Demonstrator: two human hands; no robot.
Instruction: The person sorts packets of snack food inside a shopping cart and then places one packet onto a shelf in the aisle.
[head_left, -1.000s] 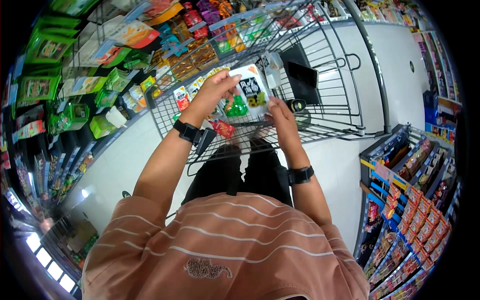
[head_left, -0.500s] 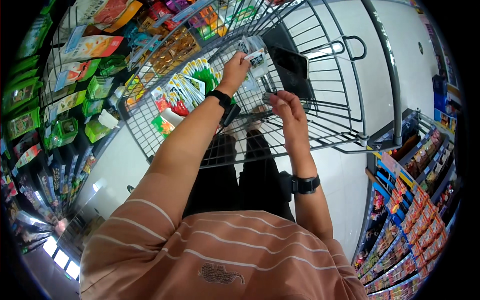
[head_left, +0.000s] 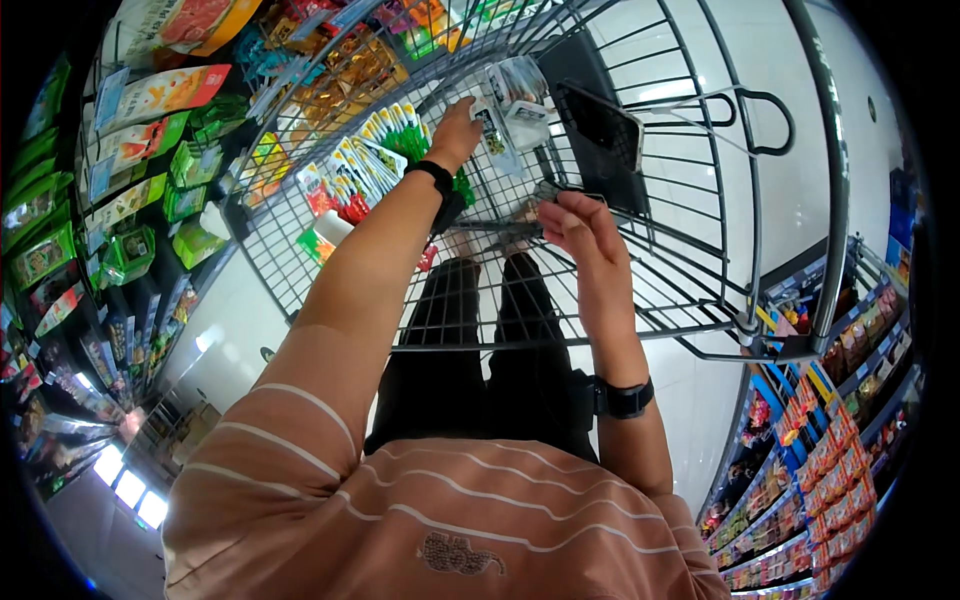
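Observation:
Inside a wire shopping cart (head_left: 690,240), my left hand (head_left: 458,137) pinches the upper left edge of a clear packet (head_left: 494,143) with a dark label. More clear packs (head_left: 521,84) lie just to the right of it. My right hand (head_left: 592,240) is held over the cart's near right part, thumb and fingers closed together. At its fingertips is a small greyish thing, too unclear to name. Left of my left hand stands a row of white, green and yellow packets (head_left: 362,165). Red packets (head_left: 354,208) lie beside them.
A phone (head_left: 602,125) rests on a dark panel (head_left: 570,62) in the cart, right of the clear packs. Shelves of bagged snacks (head_left: 130,255) line the left side. At the lower right is another rack of packaged goods (head_left: 835,470).
My left hand has moved left within the cart, and the clear packet has come with it. The cart appears farther right in the view. My right hand keeps its closed fingers.

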